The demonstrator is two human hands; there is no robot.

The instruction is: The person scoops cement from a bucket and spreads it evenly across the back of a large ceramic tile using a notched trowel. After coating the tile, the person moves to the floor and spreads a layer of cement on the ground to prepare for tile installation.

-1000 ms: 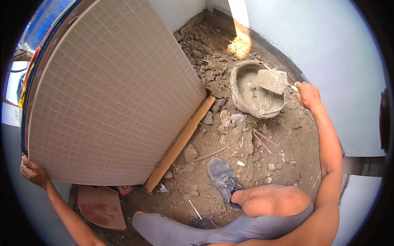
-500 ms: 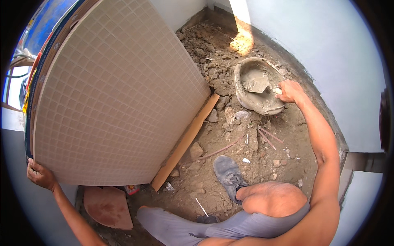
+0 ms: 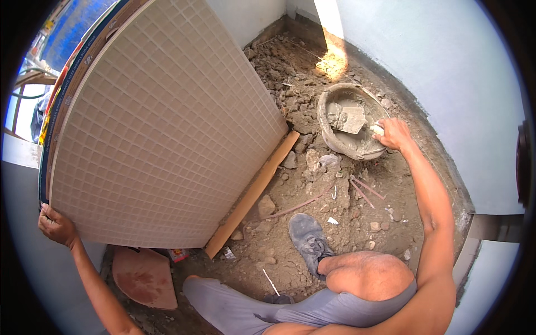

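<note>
A large beige tile (image 3: 167,128), its gridded back toward me, stands on edge at the left. My left hand (image 3: 57,225) is closed on its lower left corner. At the right, my right hand (image 3: 395,134) is wrapped round the handle of a trowel (image 3: 353,120). The trowel's flat blade rests in the wet mortar inside a round, mortar-caked basin (image 3: 333,142). A lump of mortar (image 3: 334,113) sits just left of the blade. The basin stands on the rough ground.
An orange-brown strip (image 3: 251,195) lies along the tile's bottom edge. Loose soil and stones (image 3: 293,72) cover the corner by the pale walls (image 3: 435,72). A reddish broken tile piece (image 3: 145,277) lies near my left forearm. My shoe (image 3: 310,241) is planted mid-ground.
The trowel blade has shifted slightly to the right, and a mortar lump now shows on its left. My left hand keeps its hold on the tile corner. The view has shifted a little.
</note>
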